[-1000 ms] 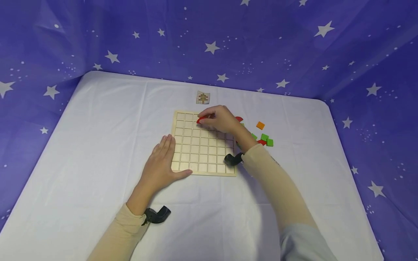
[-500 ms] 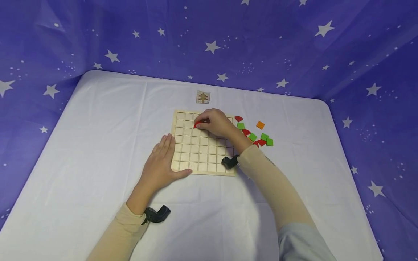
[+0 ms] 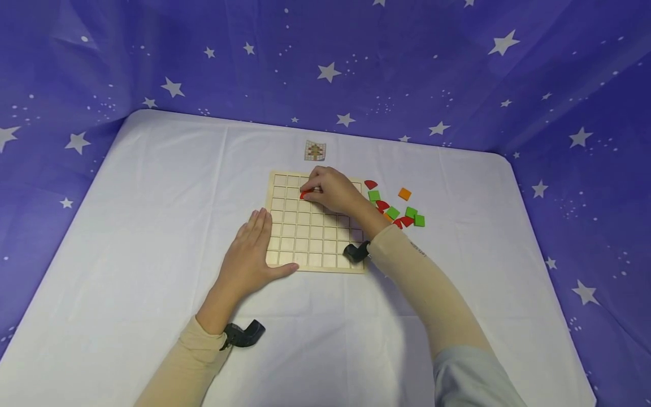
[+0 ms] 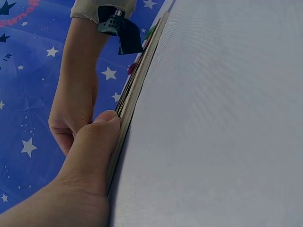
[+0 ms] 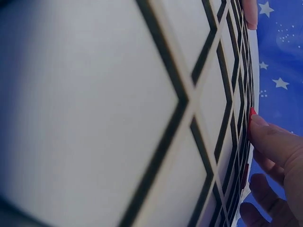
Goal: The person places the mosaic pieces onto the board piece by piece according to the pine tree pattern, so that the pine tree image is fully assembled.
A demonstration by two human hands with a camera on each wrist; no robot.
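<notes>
The white table (image 3: pixel 152 226) spread out on every side of the right hand's grip, and starry cloth (image 3: pixel 285 62) hung beyond it. Directly beneath the grip lay the gridded wooden board (image 3: pixel 302 232). Cells nearer the wearer than the grip were mostly bare; those under the right palm were covered, so their contents could not be told.

The left hand (image 3: pixel 249 251), nearer the wearer and left of the grip, held nothing: its straight fingers touched the left rim, its thumb the near one, probably to steady the board. The right hand (image 3: pixel 330 189) pinched a red piece between thumb and fingertips.

Just beyond the grip was a small picture card (image 3: pixel 315 151); its brown tree-like figure was too tiny to read cell by cell. To the right of the grip lay green squares (image 3: pixel 419 221), red wedges (image 3: pixel 370 184) and an orange square (image 3: pixel 404 194), some overlapping or cut off by the wrist, which spoiled any count.

The red piece (image 5: pixel 251 124) stood at the grip itself, near the far rim. The step in hand appeared to be fitting it into a cell; next called for squaring it to the walls, pressing down and letting go. Whether it was seated could not be seen, nor whether a darker red shape (image 5: pixel 245 177) beside the grip sat on the board.
</notes>
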